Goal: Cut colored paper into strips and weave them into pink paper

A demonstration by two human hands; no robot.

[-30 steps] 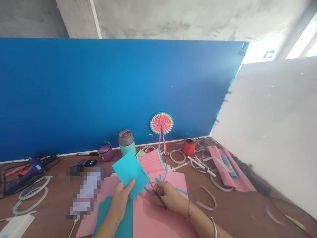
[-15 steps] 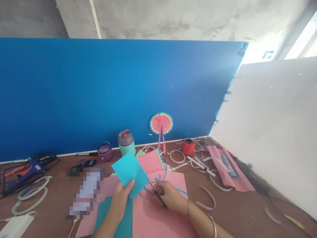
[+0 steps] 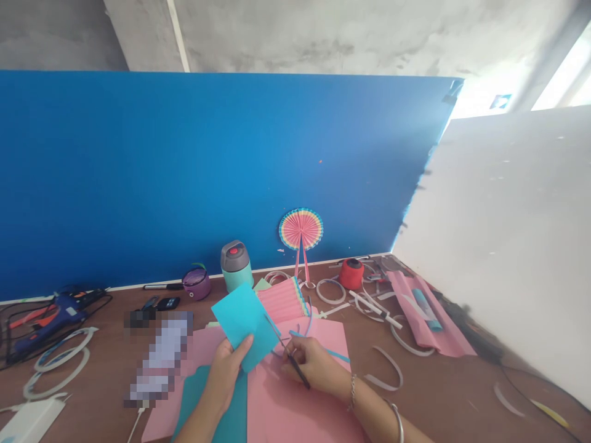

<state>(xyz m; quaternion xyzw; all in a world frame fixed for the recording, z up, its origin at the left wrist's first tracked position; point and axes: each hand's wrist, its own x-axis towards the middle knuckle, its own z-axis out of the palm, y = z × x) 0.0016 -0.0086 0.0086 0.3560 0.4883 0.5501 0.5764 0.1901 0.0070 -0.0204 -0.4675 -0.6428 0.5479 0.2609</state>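
Centrally, low in the frame, the left hand point(image 3: 228, 363) grips a sheet of blue paper point(image 3: 244, 317), its thumb pressed flat on the near side. The paper is held tilted just left of the lower centre. Beside it, the right hand point(image 3: 314, 366) is closed around a pair of scissors point(image 3: 300, 372), the dark handle pointing toward the bottom and the blades at the paper's right edge; how far the blades are parted is too small to tell. Beneath both hands lie pink sheets point(image 3: 300, 406), with a teal sheet point(image 3: 235, 409) at bottom centre-left. Just above the right hand sits a pleated pink paper point(image 3: 281, 299) with a striped edge. At middle centre, a round paper fan point(image 3: 301, 229) stands before the blue panel point(image 3: 161, 166). Left of the fan is a bottle point(image 3: 237, 271); right, a red container point(image 3: 351, 276).
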